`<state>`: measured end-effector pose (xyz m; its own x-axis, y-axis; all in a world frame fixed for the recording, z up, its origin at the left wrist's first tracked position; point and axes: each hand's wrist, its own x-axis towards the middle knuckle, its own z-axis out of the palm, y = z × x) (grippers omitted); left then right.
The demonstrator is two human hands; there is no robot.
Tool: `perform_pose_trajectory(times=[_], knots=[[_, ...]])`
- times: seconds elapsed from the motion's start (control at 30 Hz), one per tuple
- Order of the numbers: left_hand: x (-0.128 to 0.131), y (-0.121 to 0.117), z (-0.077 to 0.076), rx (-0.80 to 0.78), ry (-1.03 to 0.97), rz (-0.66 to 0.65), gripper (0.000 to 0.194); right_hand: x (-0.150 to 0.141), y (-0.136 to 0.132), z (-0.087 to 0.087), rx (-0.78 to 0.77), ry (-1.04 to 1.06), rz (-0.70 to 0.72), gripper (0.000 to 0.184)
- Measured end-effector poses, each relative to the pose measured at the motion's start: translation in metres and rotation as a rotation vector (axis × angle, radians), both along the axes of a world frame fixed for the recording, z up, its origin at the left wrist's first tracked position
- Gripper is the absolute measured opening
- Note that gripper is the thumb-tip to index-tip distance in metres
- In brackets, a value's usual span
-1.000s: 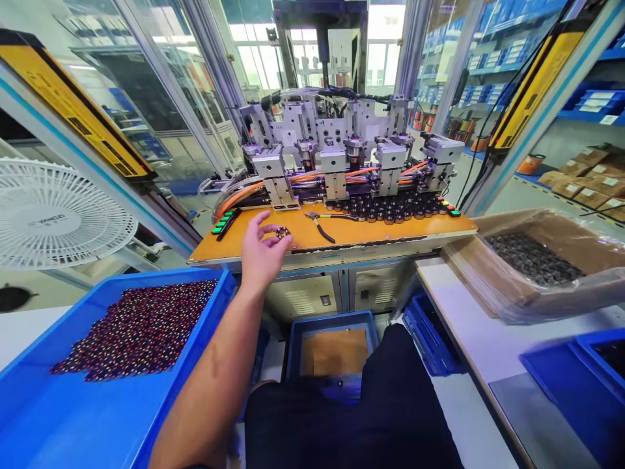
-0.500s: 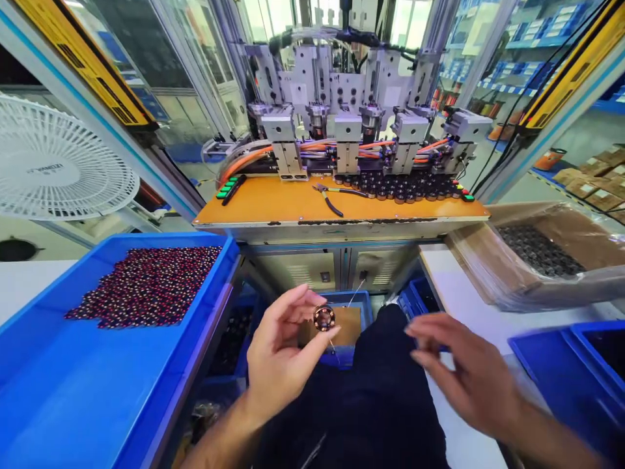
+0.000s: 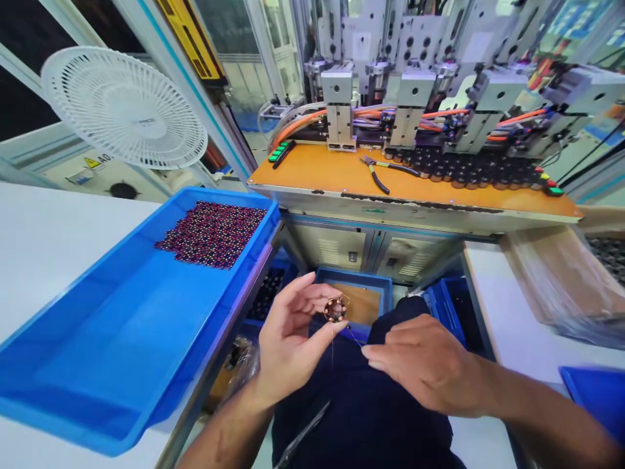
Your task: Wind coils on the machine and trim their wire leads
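My left hand (image 3: 297, 335) pinches a small ring-shaped motor stator with copper windings (image 3: 335, 310) between thumb and fingers, above my lap. Thin wire ends stick out from the stator. My right hand (image 3: 424, 361) is closed just to its right, thumb and finger pinched on a twisted wire lead (image 3: 355, 337) that runs to the stator. On the orange worktop (image 3: 312, 170) lie cutting pliers (image 3: 378, 172) with black and yellow handles.
A blue tray (image 3: 112, 339) on the left holds many small wound parts (image 3: 215, 231). Several black cylindrical parts (image 3: 459, 169) stand beneath the winding machine (image 3: 405, 98). Below sits another blue bin (image 3: 385, 290). A white fan (image 3: 131, 111) stands at far left; a plastic-lined carton (image 3: 561, 273) at right.
My left hand has come down from the worktop to above my lap with the stator. The right hand has entered from the right and taken hold of a wire lead. The view has swung left and downward.
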<state>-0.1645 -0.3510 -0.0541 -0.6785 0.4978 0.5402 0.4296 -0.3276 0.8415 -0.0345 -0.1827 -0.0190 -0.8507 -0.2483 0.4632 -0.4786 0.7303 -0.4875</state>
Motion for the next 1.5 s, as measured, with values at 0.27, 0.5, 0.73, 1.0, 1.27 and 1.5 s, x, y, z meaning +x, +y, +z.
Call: perform_pose_trajectory(times=[0.27,0.5,0.73,1.0,1.27,1.5], knots=[[0.007,0.008,-0.009,0.057,0.114,-0.172,0.086,-0.011,0.017,-0.003,-0.836,-0.353,-0.199,0.029],[0.011,0.015,-0.009,0.073,0.064,-0.145,0.088,-0.025,-0.015,-0.022,-1.180,-0.437,-0.148,0.025],[0.006,0.014,-0.007,0.044,-0.130,-0.146,0.074,-0.015,-0.019,-0.034,-1.232,-0.376,-0.253,0.029],[0.013,0.017,-0.010,0.069,-0.149,-0.218,0.065,-0.014,-0.016,-0.028,-1.232,-0.375,-0.248,0.031],[0.008,0.014,-0.007,-0.027,-0.287,-0.379,0.035,-0.011,0.001,-0.010,-1.022,-0.441,-0.266,0.033],[0.012,0.016,-0.005,-0.068,-0.363,-0.355,0.026,-0.019,0.006,0.004,-0.893,-0.541,-0.259,0.030]])
